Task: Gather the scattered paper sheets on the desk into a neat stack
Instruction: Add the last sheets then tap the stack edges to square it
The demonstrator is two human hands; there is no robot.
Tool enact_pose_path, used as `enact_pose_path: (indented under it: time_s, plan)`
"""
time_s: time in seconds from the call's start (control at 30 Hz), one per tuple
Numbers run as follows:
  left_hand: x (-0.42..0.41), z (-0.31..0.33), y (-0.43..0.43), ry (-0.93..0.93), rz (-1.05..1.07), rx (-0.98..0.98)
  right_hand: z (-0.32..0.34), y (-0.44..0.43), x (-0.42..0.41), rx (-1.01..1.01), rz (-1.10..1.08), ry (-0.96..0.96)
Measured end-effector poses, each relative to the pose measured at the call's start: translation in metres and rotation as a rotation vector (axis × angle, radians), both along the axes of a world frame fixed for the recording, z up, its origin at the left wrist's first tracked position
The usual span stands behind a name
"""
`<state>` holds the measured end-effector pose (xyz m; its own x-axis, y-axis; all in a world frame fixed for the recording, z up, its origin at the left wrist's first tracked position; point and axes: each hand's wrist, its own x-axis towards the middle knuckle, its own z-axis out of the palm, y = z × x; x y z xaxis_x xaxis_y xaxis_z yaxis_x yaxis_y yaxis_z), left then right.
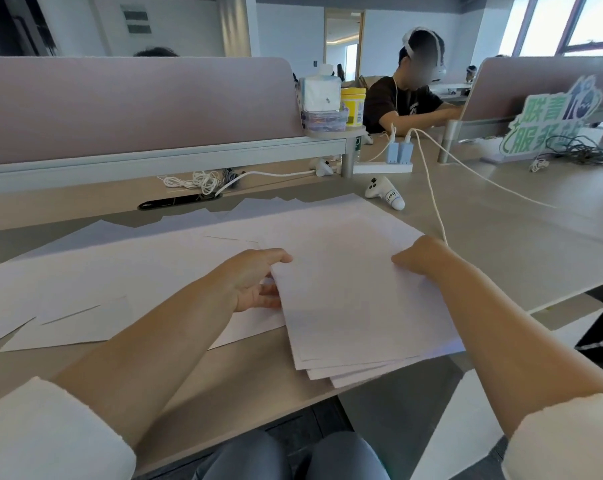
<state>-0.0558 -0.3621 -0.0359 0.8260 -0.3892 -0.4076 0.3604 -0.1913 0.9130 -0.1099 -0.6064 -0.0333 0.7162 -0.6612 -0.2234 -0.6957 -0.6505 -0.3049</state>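
Pinching stack (355, 306) at its side edges, left grip (255, 278) and right grip (419, 258), beside sheets (120, 271) strewn over worktop (501, 254).

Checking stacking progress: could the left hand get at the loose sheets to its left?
Probably yes: the loose sheets lie flat right beside the left hand, nothing on them; but it holds the edge of the stack and would need to let go first.

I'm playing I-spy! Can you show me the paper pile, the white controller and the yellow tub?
paper pile (355, 306), head view, middle of the top sheet.
white controller (385, 195), head view, its rounded body.
yellow tub (353, 109), head view, its front side.
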Motion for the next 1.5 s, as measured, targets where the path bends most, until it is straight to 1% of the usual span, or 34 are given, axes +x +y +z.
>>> enact_pose_path:
  time_s: [0.1, 0.13, 0.27, 0.3, 0.4, 0.47, 0.53, 0.57, 0.63, 0.7, 0.77, 0.9, 0.97, 1.03, 1.13, 1.2, 1.23, 1.3, 1.33, 1.37, 1.4, 1.43, 1.47, 1.5]
  plan:
    - [0.002, -0.003, 0.002, -0.079, -0.041, 0.094, 0.004, 0.004, -0.005, -0.010, 0.010, 0.053]
    - [0.003, -0.004, 0.003, -0.102, -0.042, 0.124, 0.002, 0.005, -0.007, 0.016, 0.010, 0.051]
    - [0.009, -0.005, 0.010, -0.176, 0.002, 0.199, -0.005, 0.008, -0.009, 0.208, 0.012, -0.027]
    - [0.011, -0.005, 0.012, -0.182, 0.010, 0.204, -0.006, 0.009, -0.008, 0.261, 0.016, -0.071]
    - [0.010, -0.006, 0.020, -0.134, 0.017, 0.168, -0.011, 0.016, -0.009, 0.378, 0.030, -0.204]
    - [0.008, -0.007, 0.025, -0.074, 0.019, 0.122, -0.011, 0.021, -0.011, 0.448, 0.023, -0.247]
    - [0.006, -0.007, 0.027, -0.047, 0.021, 0.132, -0.010, 0.026, -0.014, 0.496, 0.020, -0.271]
    - [0.005, -0.008, 0.027, -0.044, 0.021, 0.148, -0.010, 0.027, -0.016, 0.458, 0.032, -0.264]
    - [0.005, -0.005, 0.027, -0.049, 0.013, 0.176, -0.008, 0.030, -0.018, 0.309, 0.031, -0.250]
    - [0.004, -0.004, 0.025, -0.073, 0.005, 0.196, -0.007, 0.032, -0.021, 0.265, 0.006, -0.257]
    - [0.001, -0.002, 0.021, -0.075, 0.003, 0.194, -0.007, 0.033, -0.023, 0.244, 0.029, -0.257]
    - [-0.004, -0.003, 0.015, -0.093, 0.032, 0.205, -0.005, 0.036, -0.028, 0.246, 0.072, -0.286]
    - [-0.007, -0.006, 0.011, -0.131, 0.008, 0.222, -0.005, 0.036, -0.030, 0.249, 0.074, -0.303]
    - [-0.010, 0.000, 0.009, -0.213, -0.013, 0.247, -0.005, 0.036, -0.031, 0.239, 0.089, -0.300]
    - [-0.004, 0.026, 0.018, -0.379, 0.023, 0.272, -0.005, 0.035, -0.033, 0.262, 0.110, -0.335]
    - [0.004, 0.043, 0.033, -0.361, 0.040, 0.253, -0.006, 0.038, -0.034, 0.306, 0.113, -0.387]
    - [0.005, 0.050, 0.040, -0.297, 0.045, 0.181, -0.006, 0.039, -0.034, 0.324, 0.105, -0.415]
    - [0.009, 0.058, 0.049, -0.146, 0.071, -0.039, -0.007, 0.045, -0.033, 0.392, 0.101, -0.456]
    - [0.012, 0.060, 0.051, -0.106, 0.094, -0.117, -0.008, 0.048, -0.033, 0.508, 0.084, -0.470]
    - [0.015, 0.060, 0.052, -0.098, 0.112, -0.167, -0.008, 0.053, -0.034, 0.699, 0.049, -0.480]
    - [0.018, 0.061, 0.052, -0.116, 0.123, -0.172, -0.008, 0.054, -0.032, 0.908, 0.003, -0.500]
    - [0.020, 0.060, 0.052, -0.155, 0.125, -0.129, -0.008, 0.055, -0.031, 1.066, -0.043, -0.526]
    - [0.020, 0.060, 0.052, -0.221, 0.116, -0.020, -0.006, 0.056, -0.031, 1.159, -0.073, -0.535]
    - [0.020, 0.057, 0.051, -0.280, 0.115, 0.089, -0.006, 0.055, -0.027, 1.193, -0.093, -0.565]
